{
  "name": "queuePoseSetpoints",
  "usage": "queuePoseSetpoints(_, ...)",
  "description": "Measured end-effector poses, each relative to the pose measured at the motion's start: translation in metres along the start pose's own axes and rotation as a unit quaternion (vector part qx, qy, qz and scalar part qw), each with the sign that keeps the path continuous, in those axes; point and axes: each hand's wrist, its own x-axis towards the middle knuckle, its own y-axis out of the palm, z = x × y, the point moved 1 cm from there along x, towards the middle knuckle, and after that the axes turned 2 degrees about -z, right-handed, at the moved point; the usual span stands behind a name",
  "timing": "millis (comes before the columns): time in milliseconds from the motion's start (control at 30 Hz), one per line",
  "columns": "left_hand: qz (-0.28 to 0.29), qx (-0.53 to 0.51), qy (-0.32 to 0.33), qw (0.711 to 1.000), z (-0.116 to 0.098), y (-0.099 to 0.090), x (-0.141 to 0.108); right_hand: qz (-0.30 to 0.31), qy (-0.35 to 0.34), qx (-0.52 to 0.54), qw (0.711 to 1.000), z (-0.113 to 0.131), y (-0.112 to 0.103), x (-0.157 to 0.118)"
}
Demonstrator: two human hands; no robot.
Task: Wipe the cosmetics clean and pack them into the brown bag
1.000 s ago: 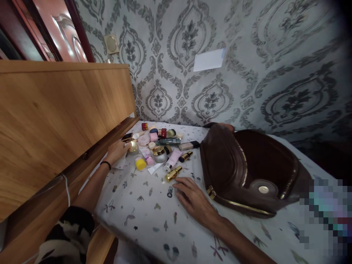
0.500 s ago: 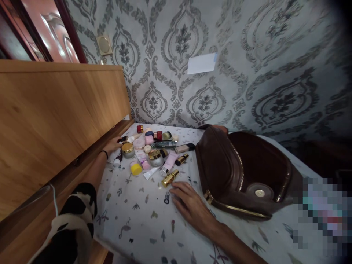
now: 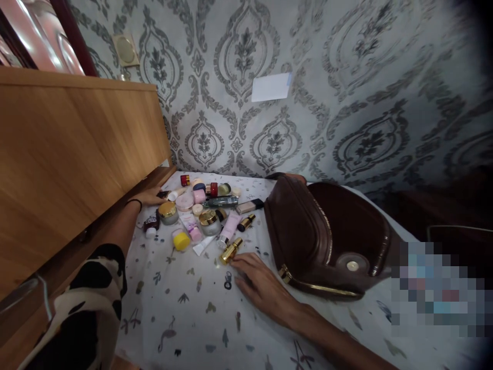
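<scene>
Cosmetics lie in a loose group on the patterned white cloth [image 3: 200, 318]. My left hand [image 3: 151, 197] reaches to the group's far left edge, its fingertips at a small dark item [image 3: 164, 195]; whether it grips this is unclear. Below that hand are a dark bottle with a white cap [image 3: 151, 224] and a gold-lidded jar [image 3: 168, 212]. My right hand [image 3: 256, 280] rests open on the cloth, its fingertips beside a gold tube [image 3: 231, 251]. Farther in are a pink tube [image 3: 229, 229], a yellow-capped jar [image 3: 181, 240] and a green tube [image 3: 220, 201].
A brown bag [image 3: 300, 231] with its top open lies right of the cosmetics. A wooden panel [image 3: 84, 154] rises along the left. Patterned wallpaper [image 3: 246, 123] stands behind, with a white paper [image 3: 271, 87] on it. A blurred patch covers the right edge.
The view has shifted slightly, moving most things left in the picture. The dark bottle near my left hand now lies farther from the gold-lidded jar. My right hand remains beside the gold tube.
</scene>
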Motion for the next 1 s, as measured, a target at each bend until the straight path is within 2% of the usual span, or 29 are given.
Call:
queuePoseSetpoints(133,0.013,0.021,0.003,1.0,-0.001,0.002,0.005,-0.009,0.039,-0.009,0.999,-0.002,-0.001,0.008)
queuePoseSetpoints(233,0.01,0.033,0.01,0.999,-0.004,0.002,0.007,-0.065,0.074,-0.007,0.995,-0.008,-0.004,0.021)
queuePoseSetpoints(333,0.001,0.043,0.008,0.999,-0.005,0.002,0.005,-0.147,0.121,0.004,0.982,-0.022,-0.008,0.05)
queuePoseSetpoints(400,-0.013,0.046,0.003,0.999,-0.007,0.003,0.001,-0.212,0.203,0.011,0.956,-0.038,-0.01,0.078)
queuePoseSetpoints(433,-0.022,0.046,0.0,0.999,-0.008,0.004,-0.002,-0.249,0.272,0.02,0.929,-0.047,-0.01,0.092)
queuePoseSetpoints(567,-0.066,0.036,-0.022,0.997,-0.011,0.006,-0.014,-0.289,0.352,0.022,0.89,-0.078,-0.006,0.137)
queuePoseSetpoints(667,-0.105,0.012,-0.038,0.994,-0.011,0.002,-0.025,-0.302,0.366,0.027,0.88,-0.088,-0.003,0.15)
queuePoseSetpoints(800,-0.165,-0.027,-0.052,0.985,-0.008,-0.016,-0.04,-0.318,0.348,0.045,0.881,-0.088,-0.006,0.151)
queuePoseSetpoints(900,-0.208,-0.064,-0.034,0.976,-0.014,-0.034,-0.057,-0.346,0.321,0.059,0.88,-0.077,-0.009,0.144)
queuePoseSetpoints(1000,-0.248,-0.171,0.025,0.953,-0.037,-0.046,-0.083,-0.372,0.269,0.075,0.885,-0.051,-0.009,0.131)
